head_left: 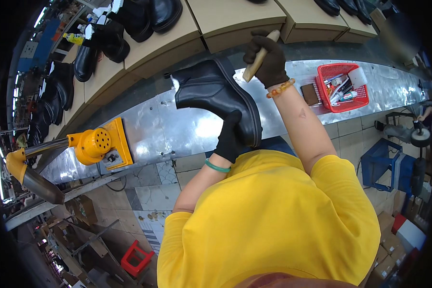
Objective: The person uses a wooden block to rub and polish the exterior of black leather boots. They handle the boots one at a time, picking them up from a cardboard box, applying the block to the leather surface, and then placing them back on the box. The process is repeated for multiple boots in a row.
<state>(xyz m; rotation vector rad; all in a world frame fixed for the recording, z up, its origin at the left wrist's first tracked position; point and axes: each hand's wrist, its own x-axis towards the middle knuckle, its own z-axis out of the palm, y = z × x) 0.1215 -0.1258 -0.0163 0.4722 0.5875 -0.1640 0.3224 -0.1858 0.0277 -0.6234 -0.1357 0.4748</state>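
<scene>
My left hand [231,137], in a black glove with a green bangle at the wrist, grips a black ankle boot [211,91] at its toe end and holds it tilted over the shiny metal bench [168,129]. My right hand [268,60], also in a black glove with a beaded bracelet at the wrist, is closed around a light wooden-handled tool [259,55]. The tool's lower end sits just beside the boot's upper edge; whether it touches is unclear.
A red plastic basket [343,86] with small tools and a roll stands at the bench's right, a brown block [310,94] beside it. A yellow heat blower [98,144] sits at the left. Behind, tan trays [173,41] carry several black boots. A red stool [137,258] stands on the floor.
</scene>
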